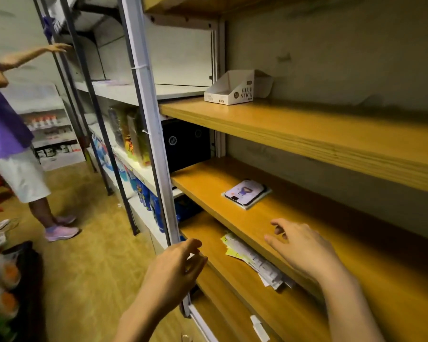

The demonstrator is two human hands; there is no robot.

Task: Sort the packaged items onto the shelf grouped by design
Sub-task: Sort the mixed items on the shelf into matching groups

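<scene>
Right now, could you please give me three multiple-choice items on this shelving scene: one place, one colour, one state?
1. Where does the packaged item lie?
A. middle wooden shelf
B. floor
C. inside the display box

2. What colour is the display box?
A. red
B. white
C. green

3. What are the left hand and right hand holding?
A. a package each
B. one box together
C. nothing

Answers: 1 A, it rests flat on that board; 2 B, white card with dark lettering; 3 C, both hands are open and bare.

Dim, warm light is falling from the left. Shadow is deepening under the wooden shelves (307,134) rightward. Wide-angle distortion is bending the edges, blurring the left side.
</scene>
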